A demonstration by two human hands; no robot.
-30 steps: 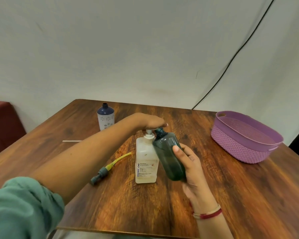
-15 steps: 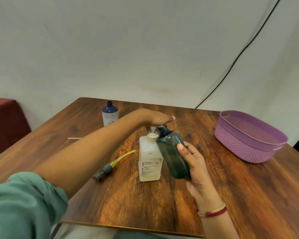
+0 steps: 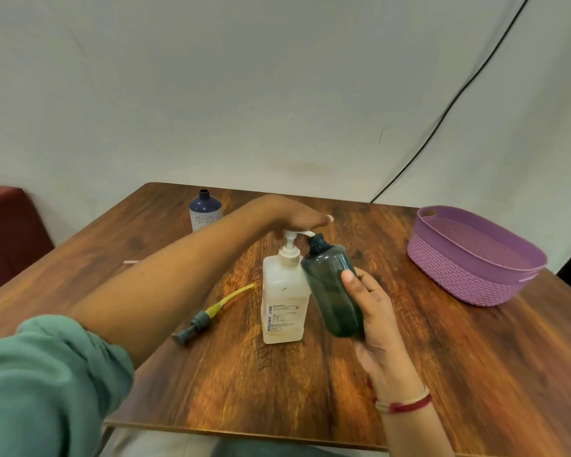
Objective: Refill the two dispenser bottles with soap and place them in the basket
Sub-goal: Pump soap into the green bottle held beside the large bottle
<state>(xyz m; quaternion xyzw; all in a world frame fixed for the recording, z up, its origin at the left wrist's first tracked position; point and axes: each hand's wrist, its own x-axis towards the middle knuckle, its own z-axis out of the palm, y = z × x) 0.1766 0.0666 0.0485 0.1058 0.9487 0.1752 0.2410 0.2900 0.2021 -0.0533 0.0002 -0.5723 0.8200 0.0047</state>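
Soap pump bottle (image 3: 282,301) stands upright pretty much dead centre of the wooden table (image 3: 475,374). The left hand (image 3: 297,219) lies flat on its pump head, palm down and fingers stretched out straight. Most of the pump top is covered, and only the white spout pokes out toward 3 o'clock. Can't tell if the pump is actually pushed down or just touched.

The right hand (image 3: 373,311) grips the dark green bottle (image 3: 335,288). The thumb is across the front, and the other fingers wrap round the back, out of sight. The bottle is held off the table and tilted, with its open neck pointing to about 11 o'clock, right under the spout tip. Its side is right beside the soap bottle, maybe touching, hard to say. The plastic is too dark to judge what's inside.

The other dispenser, the blue-and-white bottle (image 3: 205,212), stands uncapped at the table's 11 o'clock. Its lower edge is partly hidden behind the left forearm. A loose grey pump with a yellow tube (image 3: 198,321) lies at 8 o'clock from the soap bottle.

The purple basket (image 3: 475,258) sits at the table's 2 o'clock, well apart from both bottles. Its near wall blocks part of the inside.

A thin white stick (image 3: 131,262) at 9 o'clock is mostly behind the forearm, no idea what it is. The green sleeve (image 3: 47,390) is cut off at the bottom left corner. The small print on the soap label is too blurry to read.
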